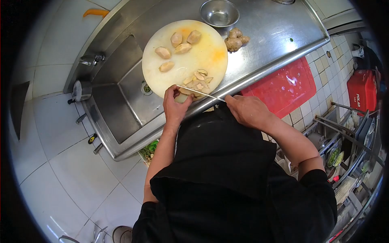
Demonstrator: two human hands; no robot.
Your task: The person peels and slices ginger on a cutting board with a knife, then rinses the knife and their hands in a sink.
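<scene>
My right hand (247, 111) is closed around the handle of a knife, just off the near edge of the round white cutting board (152, 60). The thin knife blade (202, 93), seen nearly edge-on, points left across the board's near side. At its far end my left hand (177, 106) has thumb and fingers closed on a piece of ginger (187, 92), partly hidden by fingers and blade. Just beyond the blade lies a pile of thin peelings (199, 81). Farther up the board are several pale peeled chunks (183, 48), apparently ginger.
An unpeeled ginger root (236, 39) lies right of the board, near a metal bowl (219, 14). The board overhangs a steel sink (117, 109) on the left. A red board or lid (279, 89) is below the counter's edge; shelves with containers (334, 156) stand right.
</scene>
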